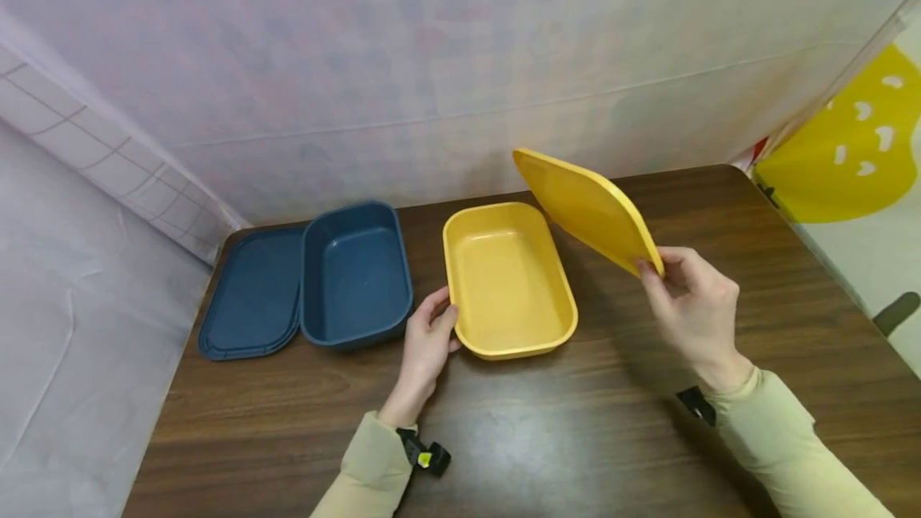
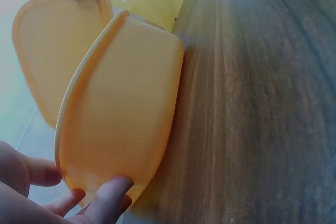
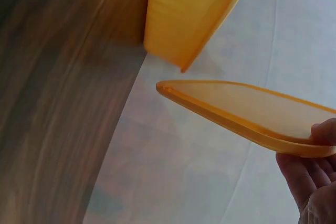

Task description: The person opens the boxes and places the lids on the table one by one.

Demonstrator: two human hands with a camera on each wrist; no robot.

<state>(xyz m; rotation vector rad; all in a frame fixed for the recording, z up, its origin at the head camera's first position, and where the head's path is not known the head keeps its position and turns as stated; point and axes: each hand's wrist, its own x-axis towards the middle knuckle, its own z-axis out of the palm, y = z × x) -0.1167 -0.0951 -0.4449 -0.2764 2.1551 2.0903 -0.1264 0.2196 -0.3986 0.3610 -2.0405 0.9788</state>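
Closest to the camera, at the lower middle of the head view, the left hand (image 1: pixel 428 340) rests on the dark wood-grain desk (image 1: pixel 590 430) with its fingers curled loosely against the near left corner of the open yellow rectangular plastic container (image 1: pixel 508 278). It's steadying it more than gripping; the left wrist view shows the fingertips (image 2: pixel 107 192) pressed to the container's outer wall.

Over at the right of the frame, the right hand (image 1: pixel 692 304) pinches the near edge of the flat yellow plastic lid (image 1: pixel 584 208), thumb on top and fingers under. The lid is up in the air, tilted, its far end hanging over the right rim of the yellow container but not touching it.

So I'd say it's about midway: the lid is off the desk and in hand, but not yet squared over the opening or pressed on. Which way it's actually travelling, I can't tell.

Further back at centre left sits a dark blue rectangular plastic container (image 1: pixel 356 272), open too, with its dark blue flat lid (image 1: pixel 250 292) lying flat just beside it on the left, edge tucked against it. That pair looks untouched, so there's likely more to do there.
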